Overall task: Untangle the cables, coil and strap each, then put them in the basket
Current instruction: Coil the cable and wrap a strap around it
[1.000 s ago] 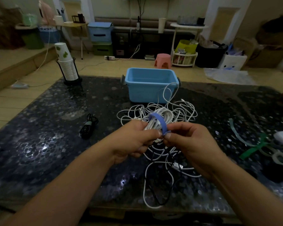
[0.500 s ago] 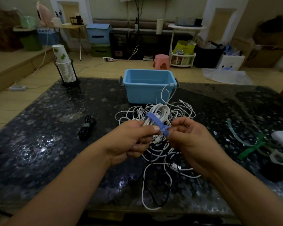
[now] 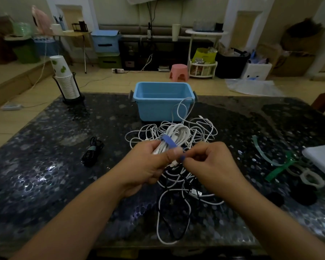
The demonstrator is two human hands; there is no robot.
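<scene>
the blue basket point(image 3: 162, 102) sat empty behind the cable tangle point(image 3: 178, 177), ready for bundles. in front of the basket the left hand point(image 3: 150, 166) gripped the white coil point(image 3: 174, 136) steady while the right hand point(image 3: 212, 166) pinched the blue strap point(image 3: 169, 142) end, likely to cinch it.

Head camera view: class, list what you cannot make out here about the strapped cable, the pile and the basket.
- Blue strap fastening: head view, hidden behind left hand thumb and right hand fingertips.
- White cable coil connectors: covered by the left hand.
- Cable pile count: strands overlap, hands cover the middle.
- Blue basket floor: near wall hides it.
</scene>
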